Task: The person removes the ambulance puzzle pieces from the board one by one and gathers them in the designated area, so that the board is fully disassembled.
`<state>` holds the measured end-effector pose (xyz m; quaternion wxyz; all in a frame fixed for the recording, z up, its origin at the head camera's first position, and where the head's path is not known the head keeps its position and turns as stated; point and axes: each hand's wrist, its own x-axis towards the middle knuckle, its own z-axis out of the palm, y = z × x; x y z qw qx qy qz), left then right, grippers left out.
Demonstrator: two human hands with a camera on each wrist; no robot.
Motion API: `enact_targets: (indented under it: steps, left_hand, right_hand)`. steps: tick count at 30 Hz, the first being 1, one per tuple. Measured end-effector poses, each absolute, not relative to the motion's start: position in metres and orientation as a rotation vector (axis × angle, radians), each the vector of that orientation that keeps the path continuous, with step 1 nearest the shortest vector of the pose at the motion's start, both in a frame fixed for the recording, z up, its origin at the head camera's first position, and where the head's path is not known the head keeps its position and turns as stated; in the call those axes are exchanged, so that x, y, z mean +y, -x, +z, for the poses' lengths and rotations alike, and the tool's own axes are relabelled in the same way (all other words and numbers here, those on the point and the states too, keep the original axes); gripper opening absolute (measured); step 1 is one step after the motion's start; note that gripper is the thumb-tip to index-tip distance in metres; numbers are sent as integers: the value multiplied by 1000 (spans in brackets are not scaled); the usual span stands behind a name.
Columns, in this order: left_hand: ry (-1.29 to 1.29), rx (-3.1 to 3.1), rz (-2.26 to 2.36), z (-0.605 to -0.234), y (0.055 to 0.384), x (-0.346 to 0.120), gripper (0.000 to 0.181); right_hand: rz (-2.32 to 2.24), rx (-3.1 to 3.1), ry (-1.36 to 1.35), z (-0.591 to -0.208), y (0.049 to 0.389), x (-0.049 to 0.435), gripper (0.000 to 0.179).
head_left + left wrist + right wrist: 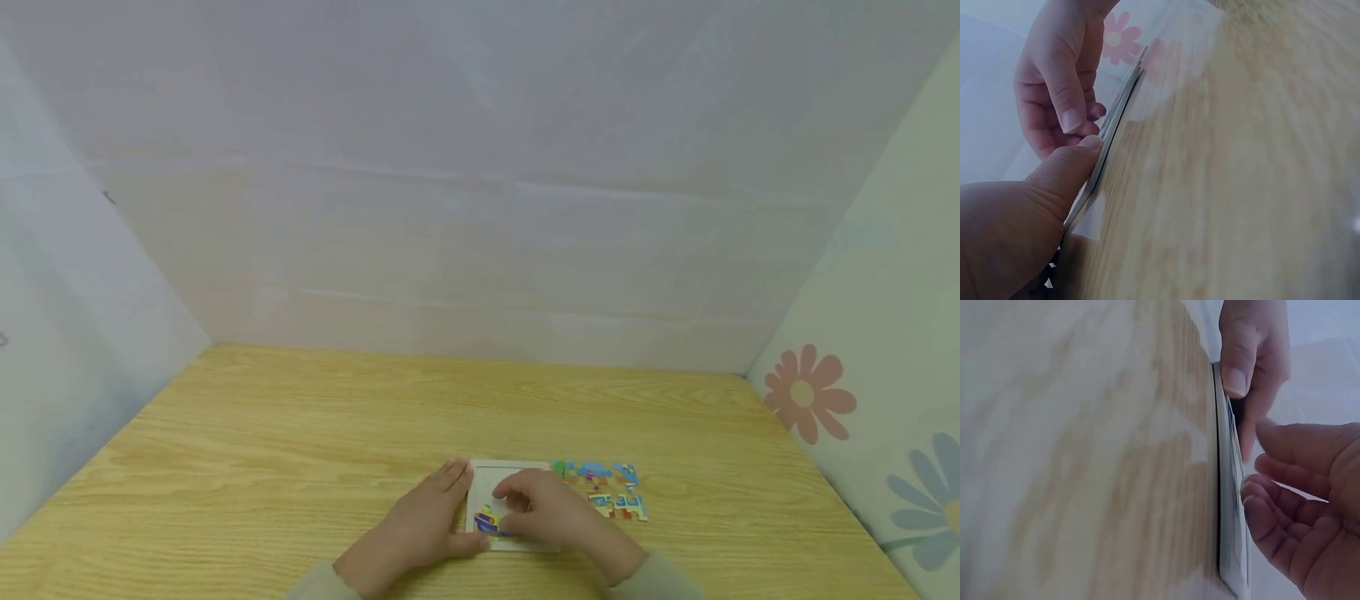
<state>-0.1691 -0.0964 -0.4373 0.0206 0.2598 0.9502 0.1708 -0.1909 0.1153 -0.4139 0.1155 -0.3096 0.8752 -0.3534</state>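
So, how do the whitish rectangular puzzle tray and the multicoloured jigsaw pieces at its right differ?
The tray is one plain-rimmed rectangle; the pieces are several, multicoloured and irregular. The left hand touches the tray, not the pieces. Both lie on the yellowish wooden table.

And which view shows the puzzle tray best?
The head view: it looks down on the puzzle tray, showing its pale surface and rim, though the right hand covers part. Both wrist views show the tray nearly edge-on, as a thin slanting strip; its picture can't be read there.
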Motion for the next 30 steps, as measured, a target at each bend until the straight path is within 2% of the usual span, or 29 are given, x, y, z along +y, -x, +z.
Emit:
enact_targets:
  steps: [10,30]
  left_hand:
    - [-840,2963,522,-438,168,-96,93]
    - [-816,2926,598,-438,170,-98,96]
  right_hand:
    - [-800,2646,1005,-416,188,101,33]
    - [-646,2642,894,-404,194,82,25]
